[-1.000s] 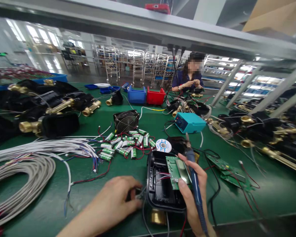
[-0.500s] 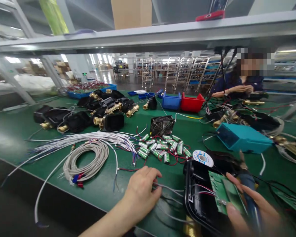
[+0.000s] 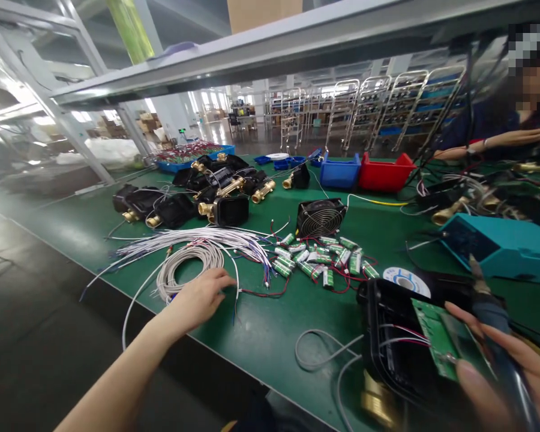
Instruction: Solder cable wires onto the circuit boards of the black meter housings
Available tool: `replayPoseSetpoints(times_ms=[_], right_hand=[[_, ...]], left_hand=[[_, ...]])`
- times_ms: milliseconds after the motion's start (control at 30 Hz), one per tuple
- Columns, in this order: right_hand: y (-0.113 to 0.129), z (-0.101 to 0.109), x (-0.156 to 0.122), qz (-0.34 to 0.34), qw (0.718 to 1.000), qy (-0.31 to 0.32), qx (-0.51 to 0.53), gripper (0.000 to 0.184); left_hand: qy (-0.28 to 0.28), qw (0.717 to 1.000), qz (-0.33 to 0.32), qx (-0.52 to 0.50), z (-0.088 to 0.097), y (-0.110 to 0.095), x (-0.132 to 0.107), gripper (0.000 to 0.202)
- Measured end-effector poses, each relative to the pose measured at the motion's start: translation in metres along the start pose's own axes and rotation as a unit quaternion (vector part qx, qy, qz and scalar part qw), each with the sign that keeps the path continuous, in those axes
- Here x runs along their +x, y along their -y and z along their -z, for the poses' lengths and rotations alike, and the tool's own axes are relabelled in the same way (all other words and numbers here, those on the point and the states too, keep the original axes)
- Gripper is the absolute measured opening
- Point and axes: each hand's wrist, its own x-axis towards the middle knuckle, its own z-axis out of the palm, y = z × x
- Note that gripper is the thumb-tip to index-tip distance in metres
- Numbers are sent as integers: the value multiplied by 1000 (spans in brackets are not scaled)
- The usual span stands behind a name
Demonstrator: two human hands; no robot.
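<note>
My left hand (image 3: 202, 299) is over the near side of a coil of grey cable (image 3: 164, 279), fingers loosely stretched with nothing visible in them. Its fingertips come close to a white cable (image 3: 237, 271) with thin stripped wire ends; contact is unclear. In my right hand (image 3: 528, 363) are a soldering iron (image 3: 492, 309), tip up, and a green circuit board (image 3: 432, 336) pinched by thumb and finger. Red and white wires run from the board into an open black housing (image 3: 375, 324) with a brass fitting (image 3: 378, 402) below.
Green and white batteries (image 3: 310, 269) with red leads lie mid-table beside white cables (image 3: 193, 237). Behind are a fan (image 3: 320, 219), blue bin (image 3: 339, 174), red bin (image 3: 384, 174) and black-and-brass meters (image 3: 229, 207). A solder reel (image 3: 405, 282) and teal box (image 3: 504, 246) stand right; a co-worker sits beyond.
My left hand has moved left, away from the grey wires by the housing, toward the white cable and coil. My right hand keeps the iron and board. The view has turned left.
</note>
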Motion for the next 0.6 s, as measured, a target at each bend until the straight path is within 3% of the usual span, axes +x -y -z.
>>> replayPoseSetpoints(times_ms=[200,367,467,600], right_hand=[[-1,-1,-1,-39,999,-17,33,38],[-11,1,-1,-24,999,-24,5,41],[-11,1,-5,11,999,-23,-28,38],[-10,-2,-13,22,999,-38,-12,40]], left_hand=[[57,995,-65,57,-3,2,13,20],[48,992,-99,64,-11,3,21,27],[-17,992,-119,27,-3,1,25,25],[-218,964,-130,-77,34,-10,40,14]])
